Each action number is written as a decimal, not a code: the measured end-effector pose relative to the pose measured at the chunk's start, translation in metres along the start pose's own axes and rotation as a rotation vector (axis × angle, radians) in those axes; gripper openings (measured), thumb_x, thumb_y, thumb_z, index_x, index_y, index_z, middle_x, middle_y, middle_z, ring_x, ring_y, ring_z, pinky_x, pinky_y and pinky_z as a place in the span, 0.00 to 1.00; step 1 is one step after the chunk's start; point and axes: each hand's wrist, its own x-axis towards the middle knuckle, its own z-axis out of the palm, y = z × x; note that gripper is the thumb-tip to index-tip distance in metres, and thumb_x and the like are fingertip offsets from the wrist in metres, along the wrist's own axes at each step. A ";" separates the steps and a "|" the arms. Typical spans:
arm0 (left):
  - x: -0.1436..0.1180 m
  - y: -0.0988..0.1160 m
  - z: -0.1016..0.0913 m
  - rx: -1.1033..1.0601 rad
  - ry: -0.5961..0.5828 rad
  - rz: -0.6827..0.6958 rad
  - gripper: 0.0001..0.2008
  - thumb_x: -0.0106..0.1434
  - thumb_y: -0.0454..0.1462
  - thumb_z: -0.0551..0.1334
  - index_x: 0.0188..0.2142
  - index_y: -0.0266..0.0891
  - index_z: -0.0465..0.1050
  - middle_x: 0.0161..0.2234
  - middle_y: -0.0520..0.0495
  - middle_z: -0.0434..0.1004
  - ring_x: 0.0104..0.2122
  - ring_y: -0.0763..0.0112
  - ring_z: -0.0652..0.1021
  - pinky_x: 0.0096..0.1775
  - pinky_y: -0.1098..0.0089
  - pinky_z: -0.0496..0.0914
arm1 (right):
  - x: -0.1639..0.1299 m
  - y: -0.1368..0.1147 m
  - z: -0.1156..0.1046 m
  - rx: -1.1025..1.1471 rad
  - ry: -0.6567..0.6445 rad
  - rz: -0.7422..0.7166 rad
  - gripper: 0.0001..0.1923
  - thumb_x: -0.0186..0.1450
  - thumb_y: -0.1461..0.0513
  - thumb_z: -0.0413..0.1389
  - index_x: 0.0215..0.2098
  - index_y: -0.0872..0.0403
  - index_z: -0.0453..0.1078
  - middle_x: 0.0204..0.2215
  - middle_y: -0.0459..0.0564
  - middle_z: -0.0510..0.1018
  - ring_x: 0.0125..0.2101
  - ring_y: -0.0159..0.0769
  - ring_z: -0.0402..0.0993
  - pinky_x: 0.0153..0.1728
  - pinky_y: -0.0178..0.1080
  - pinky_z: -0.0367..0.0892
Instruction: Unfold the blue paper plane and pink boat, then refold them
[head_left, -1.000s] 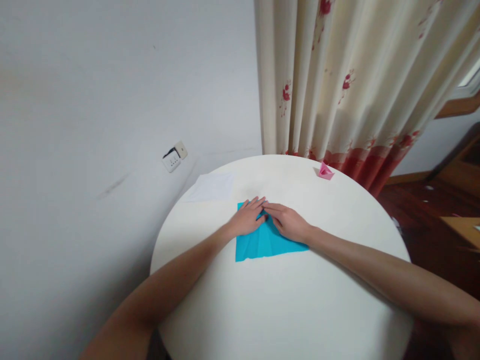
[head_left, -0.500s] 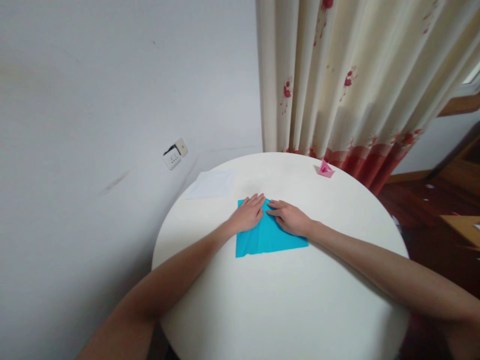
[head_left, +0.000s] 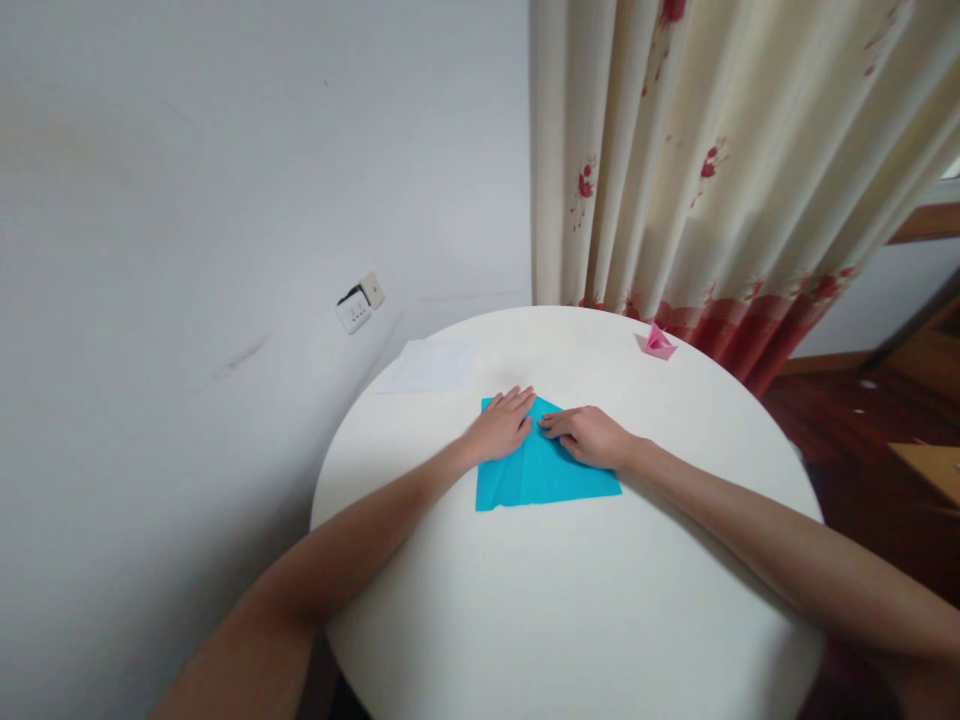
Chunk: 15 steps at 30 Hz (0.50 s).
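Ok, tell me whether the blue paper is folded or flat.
Folded: the blue paper has its right top corner turned in under the right hand.

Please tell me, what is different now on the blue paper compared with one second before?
The right hand has slid rightward along the blue paper, away from the left hand, uncovering a slanted folded edge at the top. Both hands stay flat on the paper. The pink folded paper and white sheet have not moved.

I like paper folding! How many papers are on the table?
3: blue paper under the left hand and right hand, white sheet at the far left, small pink folded paper at the far right edge.
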 end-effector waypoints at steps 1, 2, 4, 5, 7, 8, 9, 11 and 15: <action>0.000 0.000 0.000 -0.002 0.001 0.001 0.28 0.73 0.43 0.43 0.69 0.37 0.51 0.71 0.44 0.46 0.70 0.58 0.49 0.67 0.53 0.46 | 0.000 0.000 0.000 -0.002 0.002 0.006 0.20 0.62 0.71 0.50 0.45 0.52 0.79 0.50 0.50 0.80 0.54 0.41 0.74 0.56 0.43 0.68; 0.000 0.000 0.000 -0.004 0.003 0.002 0.27 0.73 0.43 0.43 0.69 0.37 0.51 0.71 0.44 0.46 0.70 0.57 0.49 0.67 0.53 0.47 | 0.000 0.001 0.000 -0.003 0.004 0.010 0.20 0.62 0.71 0.50 0.44 0.52 0.79 0.50 0.49 0.81 0.54 0.41 0.74 0.55 0.42 0.68; 0.000 -0.001 0.000 -0.008 0.009 0.005 0.27 0.73 0.43 0.44 0.69 0.38 0.51 0.71 0.44 0.46 0.70 0.58 0.50 0.67 0.53 0.47 | -0.001 0.003 0.000 0.001 0.008 0.014 0.19 0.62 0.71 0.50 0.44 0.52 0.79 0.50 0.49 0.81 0.54 0.40 0.75 0.56 0.42 0.68; 0.000 -0.001 0.000 -0.010 0.013 0.008 0.27 0.73 0.43 0.44 0.69 0.39 0.51 0.71 0.44 0.46 0.70 0.57 0.50 0.67 0.52 0.47 | -0.001 0.004 0.000 0.003 0.010 0.017 0.19 0.62 0.71 0.50 0.43 0.52 0.79 0.49 0.49 0.81 0.54 0.40 0.75 0.56 0.42 0.68; 0.000 -0.002 0.000 -0.011 0.021 0.016 0.27 0.73 0.42 0.44 0.68 0.39 0.52 0.71 0.43 0.47 0.70 0.57 0.50 0.67 0.51 0.48 | -0.001 0.005 0.000 0.010 0.010 0.024 0.19 0.62 0.71 0.50 0.43 0.52 0.79 0.49 0.49 0.81 0.53 0.40 0.75 0.55 0.41 0.68; 0.000 -0.002 0.001 -0.010 0.025 0.022 0.26 0.73 0.42 0.44 0.68 0.39 0.53 0.71 0.43 0.47 0.70 0.56 0.51 0.66 0.50 0.48 | -0.001 0.006 0.000 0.013 0.010 0.028 0.19 0.61 0.71 0.50 0.43 0.51 0.79 0.49 0.49 0.81 0.53 0.40 0.75 0.55 0.41 0.68; 0.000 -0.002 0.001 -0.009 0.028 0.031 0.26 0.73 0.42 0.45 0.68 0.39 0.54 0.71 0.43 0.48 0.69 0.55 0.51 0.66 0.49 0.49 | -0.001 0.006 0.000 0.014 0.011 0.034 0.19 0.61 0.71 0.50 0.43 0.51 0.79 0.49 0.48 0.81 0.53 0.40 0.75 0.55 0.41 0.68; 0.001 -0.002 0.002 0.001 0.036 0.053 0.25 0.73 0.41 0.46 0.67 0.41 0.57 0.70 0.44 0.50 0.69 0.55 0.51 0.65 0.47 0.50 | -0.001 0.006 0.000 0.015 0.011 0.047 0.19 0.61 0.70 0.50 0.43 0.51 0.79 0.49 0.48 0.81 0.53 0.40 0.76 0.55 0.41 0.68; 0.002 0.000 0.002 0.052 0.070 0.096 0.22 0.73 0.40 0.47 0.64 0.40 0.62 0.68 0.42 0.57 0.68 0.55 0.54 0.65 0.47 0.53 | 0.000 0.006 -0.001 0.009 0.012 0.055 0.19 0.61 0.70 0.50 0.42 0.52 0.79 0.48 0.49 0.81 0.52 0.41 0.76 0.54 0.41 0.69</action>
